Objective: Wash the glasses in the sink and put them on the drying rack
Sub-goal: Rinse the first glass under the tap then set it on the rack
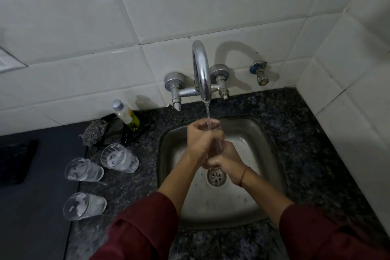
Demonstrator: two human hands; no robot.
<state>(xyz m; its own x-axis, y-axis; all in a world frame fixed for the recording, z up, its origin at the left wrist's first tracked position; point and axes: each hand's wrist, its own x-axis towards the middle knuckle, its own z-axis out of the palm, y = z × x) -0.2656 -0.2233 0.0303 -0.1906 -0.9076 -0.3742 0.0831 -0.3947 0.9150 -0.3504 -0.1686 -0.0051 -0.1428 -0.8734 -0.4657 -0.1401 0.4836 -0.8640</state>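
Both grips closed on one drinking glass (218, 146): left hand (199, 140) wraps the upper part near the rim, right hand (226, 159) curls round the base. Glass sits at frame centre over the sink (263, 143). Its long axis runs from the drain up to the tap stream (207, 112), mouth uppermost. Three soapy glasses (119, 158) sit at frame left on the desk (306, 154), nearer the left hand. No drying rack in view.
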